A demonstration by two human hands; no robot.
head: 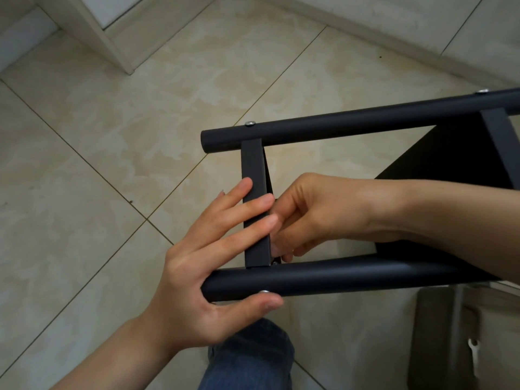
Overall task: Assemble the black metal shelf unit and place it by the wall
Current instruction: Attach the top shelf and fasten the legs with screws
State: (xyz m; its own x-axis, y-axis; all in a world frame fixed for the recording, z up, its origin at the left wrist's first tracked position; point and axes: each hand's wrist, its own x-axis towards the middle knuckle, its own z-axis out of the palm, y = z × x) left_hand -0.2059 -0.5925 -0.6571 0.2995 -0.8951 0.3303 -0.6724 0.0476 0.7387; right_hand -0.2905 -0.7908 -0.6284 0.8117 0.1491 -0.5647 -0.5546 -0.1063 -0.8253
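The black metal shelf unit [351, 122] lies on its side over the tiled floor, two round tubes joined by a flat crossbar [253, 164]. My left hand [213, 266] grips the end of the near tube [337, 277], thumb under a silver screw [264, 291], fingers laid across the crossbar. My right hand [318, 215] reaches inside the frame, fingers curled behind the crossbar near its lower joint; what they pinch is hidden. Two silver screws [250, 123] show on the far tube.
Beige floor tiles [112, 164] spread to the left. A white door frame [112, 46] and a baseboard [394, 32] run along the top. My jeans-clad knee [250, 361] is below the frame. A dark bag with white packaging [464, 342] lies at lower right.
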